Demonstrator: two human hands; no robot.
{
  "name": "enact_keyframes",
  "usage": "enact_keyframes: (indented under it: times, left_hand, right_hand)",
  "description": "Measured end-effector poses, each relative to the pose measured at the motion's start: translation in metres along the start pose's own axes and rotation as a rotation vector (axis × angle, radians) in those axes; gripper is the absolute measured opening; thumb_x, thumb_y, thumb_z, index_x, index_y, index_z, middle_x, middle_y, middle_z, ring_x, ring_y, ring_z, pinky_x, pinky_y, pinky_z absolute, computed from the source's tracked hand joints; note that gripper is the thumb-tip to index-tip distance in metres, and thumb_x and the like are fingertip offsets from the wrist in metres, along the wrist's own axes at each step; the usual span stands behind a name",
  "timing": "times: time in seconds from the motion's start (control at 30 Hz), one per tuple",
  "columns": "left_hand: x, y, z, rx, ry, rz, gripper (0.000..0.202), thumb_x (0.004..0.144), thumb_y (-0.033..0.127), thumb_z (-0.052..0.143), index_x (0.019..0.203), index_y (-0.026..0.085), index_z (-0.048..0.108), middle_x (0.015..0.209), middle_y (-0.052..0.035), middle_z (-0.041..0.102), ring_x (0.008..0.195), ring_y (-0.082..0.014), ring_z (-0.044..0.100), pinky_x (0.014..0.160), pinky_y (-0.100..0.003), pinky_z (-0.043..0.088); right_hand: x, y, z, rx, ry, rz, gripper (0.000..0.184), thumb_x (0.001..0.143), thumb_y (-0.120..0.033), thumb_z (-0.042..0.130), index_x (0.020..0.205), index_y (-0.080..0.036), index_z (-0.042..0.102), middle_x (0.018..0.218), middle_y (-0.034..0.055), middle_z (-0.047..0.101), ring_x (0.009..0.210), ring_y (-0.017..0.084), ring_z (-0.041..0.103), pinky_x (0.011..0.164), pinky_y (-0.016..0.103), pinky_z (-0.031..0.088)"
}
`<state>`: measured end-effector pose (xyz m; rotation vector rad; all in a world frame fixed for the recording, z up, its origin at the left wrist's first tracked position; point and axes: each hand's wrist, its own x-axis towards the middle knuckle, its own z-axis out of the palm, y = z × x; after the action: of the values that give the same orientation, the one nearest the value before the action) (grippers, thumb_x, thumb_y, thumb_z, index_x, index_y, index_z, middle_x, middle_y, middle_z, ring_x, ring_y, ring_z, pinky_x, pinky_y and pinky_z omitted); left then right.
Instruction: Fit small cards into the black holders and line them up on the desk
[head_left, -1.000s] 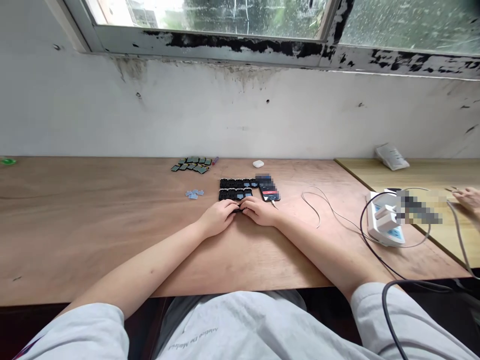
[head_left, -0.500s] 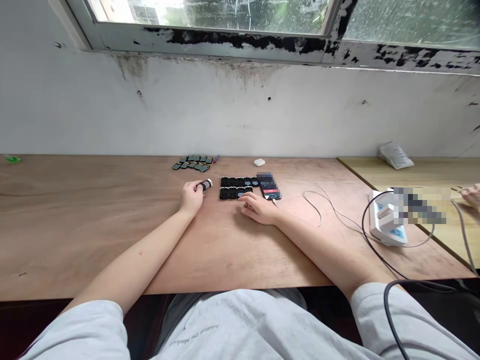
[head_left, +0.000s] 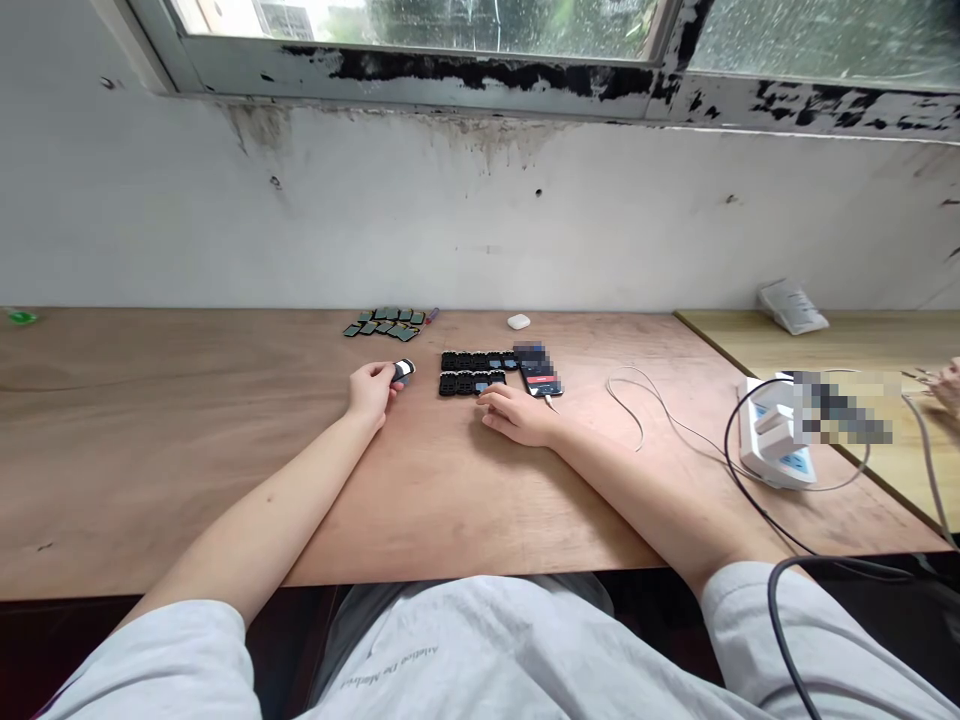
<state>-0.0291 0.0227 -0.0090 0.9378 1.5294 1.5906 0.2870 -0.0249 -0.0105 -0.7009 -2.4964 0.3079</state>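
Note:
My left hand (head_left: pixel 371 393) is closed on a small dark piece with a white patch (head_left: pixel 403 370), held over the table left of the black frames; its kind is too small to make out. Two rows of small black plastic frames lie side by side, a back row (head_left: pixel 472 361) and a front row (head_left: pixel 459 384), some with grey-blue inserts. My right hand (head_left: pixel 517 415) rests on the table with its fingers loosely stretched at the right end of the front row, partly covering it. Behind that hand lies a phone (head_left: pixel 541 375) with a cable plugged in.
Several green circuit boards (head_left: pixel 386 324) lie near the wall beside a purple pen-like stick (head_left: pixel 431 316). A white earbud case (head_left: pixel 518 322) sits behind the phone. On the right are a power strip (head_left: pixel 776 450), loose cables, a white packet (head_left: pixel 793 307) and another person's hand (head_left: pixel 946 385).
My left hand has shifted slightly left, away from the black frames, and the piece in it has turned to show a white patch. My right hand has stayed in place.

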Motion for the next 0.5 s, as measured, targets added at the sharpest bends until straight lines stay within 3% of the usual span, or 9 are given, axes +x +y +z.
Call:
enact_keyframes:
  times: [0.17,0.27,0.37,0.5]
  left_hand:
    - [0.001,-0.005,0.0,0.1,0.0,0.082,0.022,0.082,0.032,0.065,0.097,0.016,0.07,0.092,-0.0076,0.073,0.059,-0.0121,0.064,0.046,-0.021,0.04]
    - [0.002,-0.007,-0.005,0.305,-0.039,0.35,0.025,0.084,0.034,0.064,0.1,0.017,0.072,0.097,-0.0085,0.073,0.072,-0.0171,0.068,0.063,-0.029,0.054]
    - [-0.001,-0.009,-0.007,0.635,-0.193,0.683,0.02,0.085,0.029,0.062,0.097,0.018,0.075,0.102,-0.0102,0.072,0.092,-0.0244,0.069,0.088,-0.039,0.058]
    - [-0.015,-0.01,-0.002,0.939,-0.38,0.853,0.023,0.092,0.026,0.056,0.1,0.018,0.076,0.105,-0.0133,0.07,0.104,-0.0309,0.067,0.096,-0.046,0.056]
  right_hand:
    - [0.0,0.0,0.0,-0.008,0.0,-0.005,0.029,0.108,-0.035,0.051,0.13,-0.018,0.062,0.13,0.0163,0.065,0.107,0.025,0.067,0.095,0.042,0.058]
    - [0.0,0.0,0.0,-0.016,-0.007,-0.005,0.029,0.108,-0.035,0.052,0.13,-0.019,0.062,0.128,0.0154,0.066,0.111,0.027,0.066,0.097,0.044,0.057]
    - [0.001,0.0,0.0,-0.02,-0.018,-0.004,0.028,0.108,-0.034,0.052,0.129,-0.02,0.063,0.125,0.0149,0.067,0.112,0.027,0.065,0.097,0.044,0.056]
    - [0.002,-0.002,-0.002,-0.033,-0.035,0.002,0.026,0.108,-0.034,0.052,0.127,-0.02,0.064,0.123,0.0148,0.067,0.111,0.028,0.064,0.097,0.044,0.055]
